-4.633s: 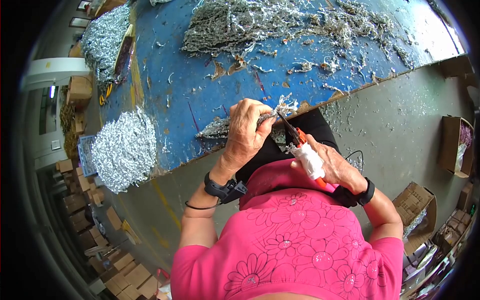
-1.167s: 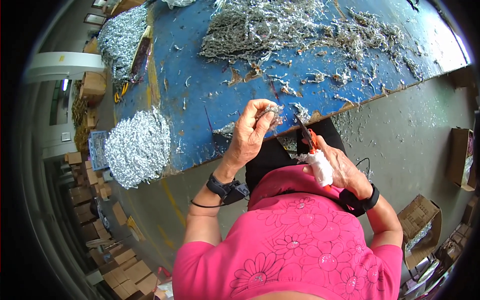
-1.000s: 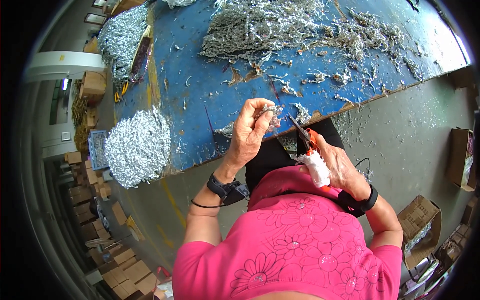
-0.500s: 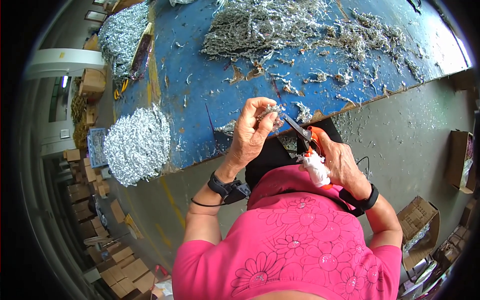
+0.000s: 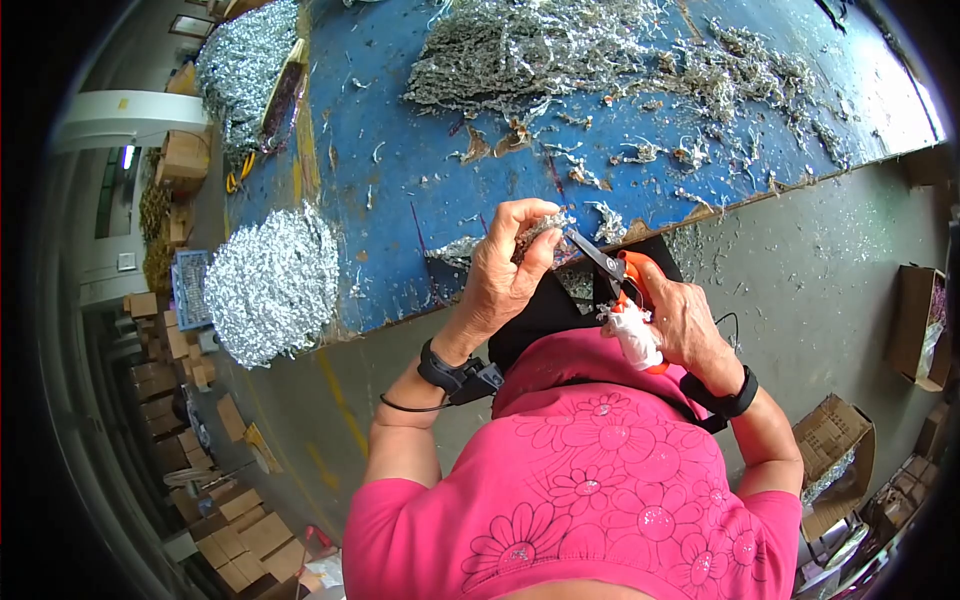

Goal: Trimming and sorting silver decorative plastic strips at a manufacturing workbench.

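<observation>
My left hand (image 5: 505, 270) pinches a small bunch of silver tinsel (image 5: 543, 232) between thumb and fingers, just off the table's near edge. In my right hand (image 5: 685, 320) is a pair of scissors (image 5: 606, 262) with orange handles, one part wrapped in white material. The dark blades point up and left, their tips at the right side of the bunch. Whether the tips touch the tinsel I cannot tell. Both wrists carry black bands.
The worn blue table (image 5: 400, 170) is strewn with silver scraps. A long tinsel heap (image 5: 530, 55) lies at its far side, a round silver bundle (image 5: 275, 285) at the left corner. Cardboard boxes (image 5: 835, 450) stand on the floor right and left.
The scissor blades look closer together than before. My left fingers have shifted slightly around the tinsel bunch. Otherwise both hands stay almost in place.
</observation>
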The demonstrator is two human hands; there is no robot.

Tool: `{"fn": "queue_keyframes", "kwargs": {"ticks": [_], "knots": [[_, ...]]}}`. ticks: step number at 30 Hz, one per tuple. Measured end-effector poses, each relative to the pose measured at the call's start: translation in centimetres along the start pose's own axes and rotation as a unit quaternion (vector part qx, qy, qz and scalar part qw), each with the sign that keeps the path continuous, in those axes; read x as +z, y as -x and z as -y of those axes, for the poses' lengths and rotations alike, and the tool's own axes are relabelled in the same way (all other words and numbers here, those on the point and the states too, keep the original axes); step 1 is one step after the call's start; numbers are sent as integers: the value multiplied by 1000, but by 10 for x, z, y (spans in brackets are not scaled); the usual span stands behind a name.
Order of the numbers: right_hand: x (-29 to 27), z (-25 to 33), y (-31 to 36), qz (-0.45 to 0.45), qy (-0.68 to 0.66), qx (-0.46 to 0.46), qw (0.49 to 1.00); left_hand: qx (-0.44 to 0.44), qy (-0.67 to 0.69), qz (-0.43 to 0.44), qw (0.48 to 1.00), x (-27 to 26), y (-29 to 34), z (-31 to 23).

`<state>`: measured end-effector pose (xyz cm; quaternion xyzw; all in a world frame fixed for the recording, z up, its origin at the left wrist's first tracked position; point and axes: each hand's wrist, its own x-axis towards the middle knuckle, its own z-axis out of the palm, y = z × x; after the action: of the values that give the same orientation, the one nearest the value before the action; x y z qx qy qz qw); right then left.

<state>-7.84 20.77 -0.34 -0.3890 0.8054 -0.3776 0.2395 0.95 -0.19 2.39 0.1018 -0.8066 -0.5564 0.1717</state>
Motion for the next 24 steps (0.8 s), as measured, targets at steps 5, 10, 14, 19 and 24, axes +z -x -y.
{"fn": "queue_keyframes", "kwargs": {"ticks": [5, 10, 14, 19, 24], "knots": [[0, -1, 0, 17, 15, 25, 999, -10, 12, 2, 1000, 0, 1, 2], [2, -5, 2, 7, 6, 5, 1000, -8, 10, 4, 1000, -1, 2, 2], [4, -8, 3, -1, 8, -13, 1000, 0, -5, 4, 1000, -1, 2, 1], [7, -11, 3, 2, -6, -1, 1000, 1, -10, 11, 1000, -3, 2, 4], [15, -19, 3, -13, -44, -11, 999, -20, -1, 13, 1000, -3, 1, 7]]}}
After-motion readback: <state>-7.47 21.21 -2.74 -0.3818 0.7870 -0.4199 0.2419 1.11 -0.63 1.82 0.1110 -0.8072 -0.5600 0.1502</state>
